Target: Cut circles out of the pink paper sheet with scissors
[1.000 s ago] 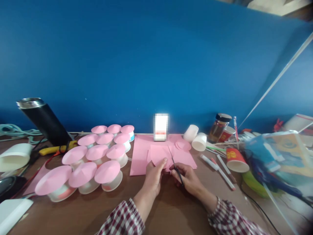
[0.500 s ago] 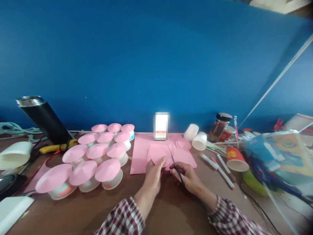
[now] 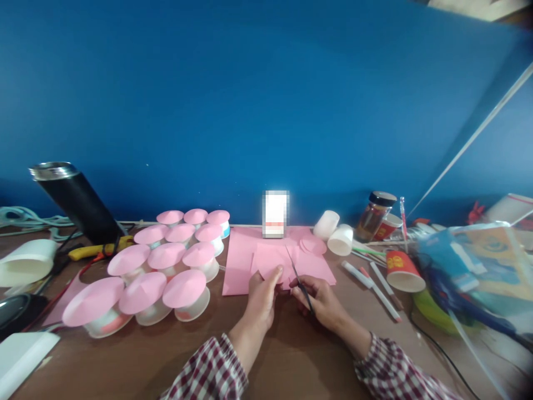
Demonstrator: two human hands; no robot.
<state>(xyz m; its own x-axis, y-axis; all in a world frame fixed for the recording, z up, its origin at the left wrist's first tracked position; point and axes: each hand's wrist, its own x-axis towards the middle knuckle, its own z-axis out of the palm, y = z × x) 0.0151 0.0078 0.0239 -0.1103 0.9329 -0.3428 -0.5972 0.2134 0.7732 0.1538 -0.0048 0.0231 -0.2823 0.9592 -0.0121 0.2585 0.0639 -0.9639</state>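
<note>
My left hand (image 3: 262,300) pinches the near edge of a pink paper piece (image 3: 266,260), thumb on top. Closed around the handles of dark scissors (image 3: 306,295), my right hand (image 3: 322,303) is just to its right. The scissor blades point away from me, at the right side of that piece. Larger pink sheets (image 3: 237,272) lie beneath on the brown table. Pink paper discs (image 3: 313,245) rest on them at the right. Behind the paper stands a bright, pixelated phone-like object (image 3: 275,214).
Several paper cups topped with pink cones (image 3: 144,293) stand left. A black flask (image 3: 79,203) and yellow-handled tool (image 3: 94,253) are beyond them. At right are white cups (image 3: 340,240), markers (image 3: 375,286), a jar (image 3: 375,215), a red cup (image 3: 403,271) and a plastic bag (image 3: 478,261).
</note>
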